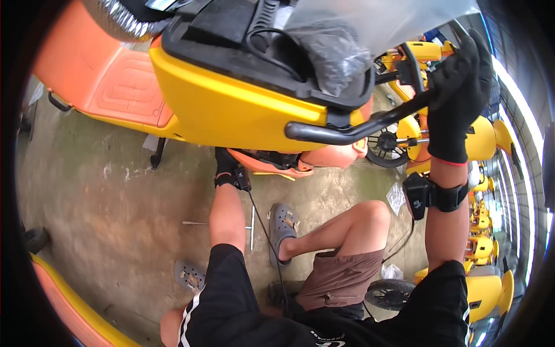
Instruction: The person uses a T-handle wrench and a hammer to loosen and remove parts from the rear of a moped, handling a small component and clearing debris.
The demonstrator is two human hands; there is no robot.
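In front of me stands a yellow and orange scooter (231, 110) with a black top section (214, 40). A bent black bar (358, 130) runs out from its right end. My right hand (457, 87), in a black glove, is wrapped over the raised far part of this bar. My left hand (226, 162), also gloved, reaches beneath the lower edge of the yellow body, beside an orange lower panel (277, 165). The body hides its fingers, so what they touch cannot be seen. A small black device with a cable sits on each wrist.
Clear plastic wrap (341, 52) covers part of the scooter's top. On the floor lies a thin metal cross-shaped tool (252, 228), near my grey clog (282, 228). More yellow scooters (483, 248) line the right side. Another yellow and orange body (69, 306) is at lower left.
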